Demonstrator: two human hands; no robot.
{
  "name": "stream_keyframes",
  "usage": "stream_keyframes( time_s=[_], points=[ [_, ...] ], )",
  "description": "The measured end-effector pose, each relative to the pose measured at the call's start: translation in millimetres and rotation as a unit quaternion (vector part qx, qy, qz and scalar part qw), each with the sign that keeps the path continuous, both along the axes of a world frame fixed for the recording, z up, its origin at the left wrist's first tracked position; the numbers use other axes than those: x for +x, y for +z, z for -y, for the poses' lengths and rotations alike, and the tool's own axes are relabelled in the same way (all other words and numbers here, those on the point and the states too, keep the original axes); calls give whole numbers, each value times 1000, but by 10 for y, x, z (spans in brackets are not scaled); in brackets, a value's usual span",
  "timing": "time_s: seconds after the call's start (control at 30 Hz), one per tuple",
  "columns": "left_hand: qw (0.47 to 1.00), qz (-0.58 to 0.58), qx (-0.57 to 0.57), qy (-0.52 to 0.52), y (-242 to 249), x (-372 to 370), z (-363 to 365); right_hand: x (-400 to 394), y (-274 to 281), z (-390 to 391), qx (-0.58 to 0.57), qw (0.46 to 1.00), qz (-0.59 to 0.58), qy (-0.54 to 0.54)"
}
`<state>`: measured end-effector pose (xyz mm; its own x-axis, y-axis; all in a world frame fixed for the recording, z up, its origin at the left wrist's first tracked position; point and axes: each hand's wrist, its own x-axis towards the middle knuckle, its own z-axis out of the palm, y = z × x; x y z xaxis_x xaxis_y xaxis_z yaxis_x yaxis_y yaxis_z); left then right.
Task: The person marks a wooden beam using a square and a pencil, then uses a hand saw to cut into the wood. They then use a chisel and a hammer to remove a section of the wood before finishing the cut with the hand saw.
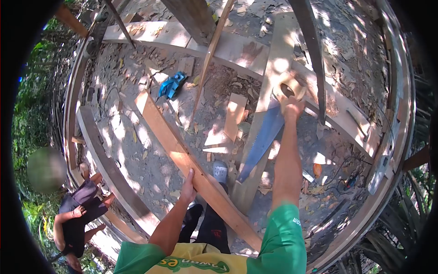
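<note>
My left hand (188, 188) is closed round the edge of a long reddish wooden plank (171, 141), which runs at a slant in front of my body. My right hand (293, 108) grips the pale wooden handle of a handsaw (262, 139). Its bluish blade points back toward me, with the toothed edge on the left side. Beneath the blade is a wide grey-brown board (277, 59) that stretches away from me, crossing a long timber (237, 52). The saw is apart from the reddish plank.
A blue power planer (172, 85) rests on the leaf-strewn ground, near a short wood offcut (235, 114). Upright posts (194, 20) and a dark slanted pole (312, 59) stand ahead. At left, a person (80, 214) sits by a long beam (114, 171). Cables lie at right.
</note>
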<state>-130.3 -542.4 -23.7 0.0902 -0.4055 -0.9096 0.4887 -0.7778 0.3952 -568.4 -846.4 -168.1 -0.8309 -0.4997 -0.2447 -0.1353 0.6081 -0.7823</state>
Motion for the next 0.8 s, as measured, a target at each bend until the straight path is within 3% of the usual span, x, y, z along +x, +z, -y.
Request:
stream_keyframes(
  time_s=[0.03,0.13,0.23,0.3,0.43,0.5,0.53,0.6,0.67,0.7,0.77,0.8],
  points=[
    [1000,7,-1,-2,-18,-29,16,-79,71,-106,-21,999,-24,12],
    [1000,-6,5,-13,-124,-115,98,21,1579,-421,-74,990,-33,112],
    [1000,3,-7,-15,-328,-293,196,222,2561,-911,-121,962,-57,237],
    [1000,4,3,-18,-541,-478,257,340,3157,-1262,-43,959,23,279],
    [997,6,48,-60,-211,-1077,822,333,3503,-2039,32,949,-25,311],
    [986,-28,26,-160,-492,-1168,877,365,3710,-2362,53,948,-35,313],
    [962,71,4,-263,-382,-1224,974,330,3750,-2542,59,948,-11,313],
    [922,115,-17,-368,-257,-1184,998,381,3785,-2879,47,949,46,308],
    [891,200,-33,-406,-292,-1083,797,515,3884,-3104,80,941,74,320],
    [890,213,-61,-400,123,-975,743,627,3961,-3145,129,930,64,337],
    [879,127,-166,-428,746,-690,629,1120,4151,-3118,95,904,98,405],
    [885,130,-217,-390,1105,-582,546,1334,4265,-3097,75,895,105,426]
  ],
)
